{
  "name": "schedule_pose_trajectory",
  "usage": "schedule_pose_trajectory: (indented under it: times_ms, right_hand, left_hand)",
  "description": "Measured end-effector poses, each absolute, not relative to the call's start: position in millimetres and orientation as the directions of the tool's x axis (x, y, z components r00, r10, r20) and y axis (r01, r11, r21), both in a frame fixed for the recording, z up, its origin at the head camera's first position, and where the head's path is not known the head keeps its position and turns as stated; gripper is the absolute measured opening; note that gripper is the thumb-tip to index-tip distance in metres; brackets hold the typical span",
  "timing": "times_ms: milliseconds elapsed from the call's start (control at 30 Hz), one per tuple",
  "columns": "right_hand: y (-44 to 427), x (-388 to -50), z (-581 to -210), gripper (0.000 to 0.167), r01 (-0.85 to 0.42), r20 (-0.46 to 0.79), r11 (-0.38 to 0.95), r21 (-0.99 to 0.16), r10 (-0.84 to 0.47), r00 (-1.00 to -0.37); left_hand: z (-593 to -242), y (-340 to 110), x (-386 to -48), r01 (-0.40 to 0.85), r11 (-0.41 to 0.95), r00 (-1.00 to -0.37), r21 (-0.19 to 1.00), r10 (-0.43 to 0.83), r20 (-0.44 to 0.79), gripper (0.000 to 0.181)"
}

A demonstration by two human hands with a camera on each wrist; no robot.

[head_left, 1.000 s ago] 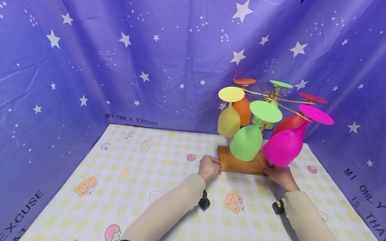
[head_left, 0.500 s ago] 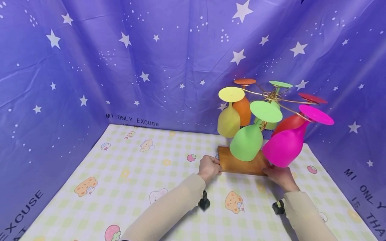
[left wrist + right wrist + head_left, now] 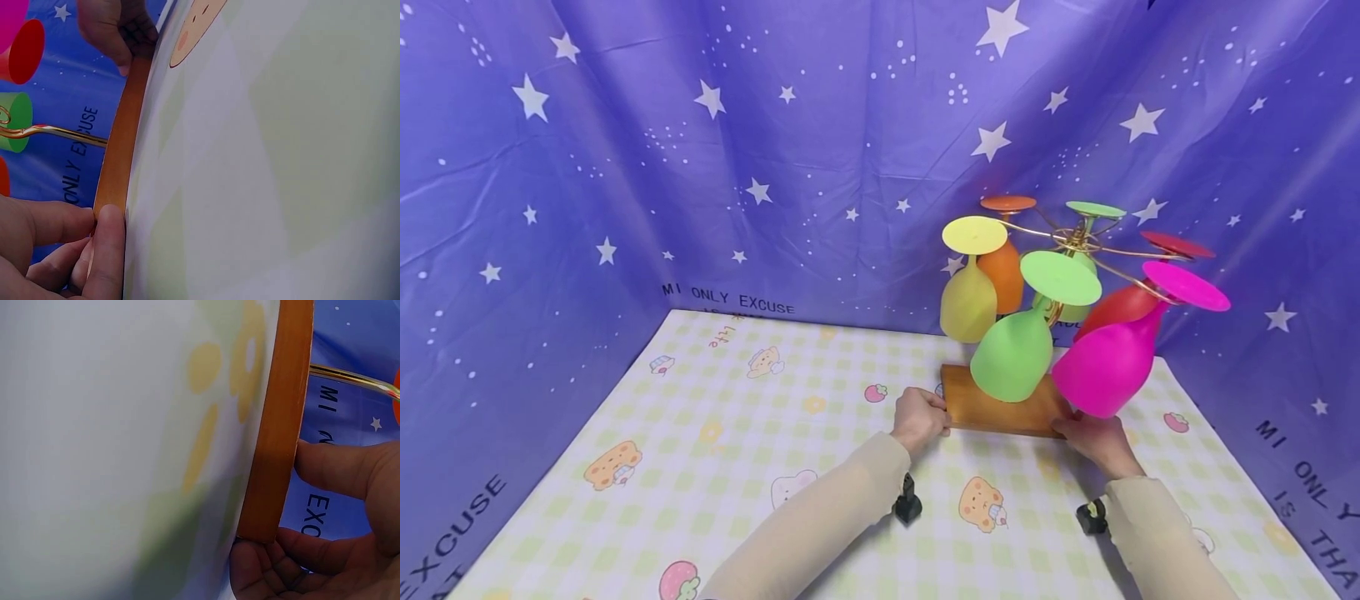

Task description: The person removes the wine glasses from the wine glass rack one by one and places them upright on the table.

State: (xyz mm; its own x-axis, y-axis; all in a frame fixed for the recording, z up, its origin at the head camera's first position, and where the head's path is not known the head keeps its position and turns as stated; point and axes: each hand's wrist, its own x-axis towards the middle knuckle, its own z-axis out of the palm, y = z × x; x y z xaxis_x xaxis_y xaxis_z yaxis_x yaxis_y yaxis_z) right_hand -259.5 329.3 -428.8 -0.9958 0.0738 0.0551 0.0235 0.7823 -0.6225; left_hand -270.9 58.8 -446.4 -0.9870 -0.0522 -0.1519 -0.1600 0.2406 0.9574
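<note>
A wine glass rack with a brown wooden base point(image 3: 1007, 414) and gold wire arms point(image 3: 1077, 240) stands right of the table's middle. Upside down from its arms hang several plastic goblets: yellow point(image 3: 968, 304), orange point(image 3: 1002, 275), red point(image 3: 1120, 308), magenta point(image 3: 1108, 367), a light green one point(image 3: 1013, 358) in front and another green one behind. My left hand point(image 3: 921, 419) pinches the base's near left corner; in the left wrist view, one finger lies along its front edge. My right hand point(image 3: 1102, 442) holds the right end, thumb on top, fingers curled at the end point(image 3: 319, 553).
A checked tablecloth point(image 3: 737, 467) with cartoon prints covers the table. Purple star-printed curtains point(image 3: 820, 167) hang behind and on both sides, close behind the rack. Small black devices point(image 3: 907, 502) sit at both wrists.
The green goblet at the back has shifted very slightly left. Both hands keep their hold on the base, which stays in place.
</note>
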Motion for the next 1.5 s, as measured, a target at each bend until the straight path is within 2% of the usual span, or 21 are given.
schedule_pose_trajectory:
  times_ms: [567,800,1500]
  right_hand:
    - [328.7,-258.4,-427.6,0.026,0.04,0.03,0.756,-0.653,0.079,-0.996]
    - [328.4,-257.9,-426.6,0.026,0.02,0.039,0.772,-0.635,0.058,-0.998]
    - [320.9,-257.6,-426.2,0.027,0.062,0.005,0.786,-0.615,0.083,-0.997]
  left_hand:
    - [-443.8,57.9,-269.6,-0.194,0.182,-0.981,0.964,-0.048,-0.188,0.013]
    - [-443.8,58.9,-270.5,-0.196,0.197,-0.981,0.961,-0.055,-0.189,0.013]
    - [-444.5,50.0,-268.8,-0.198,0.169,-0.98,0.965,-0.053,-0.192,0.017]
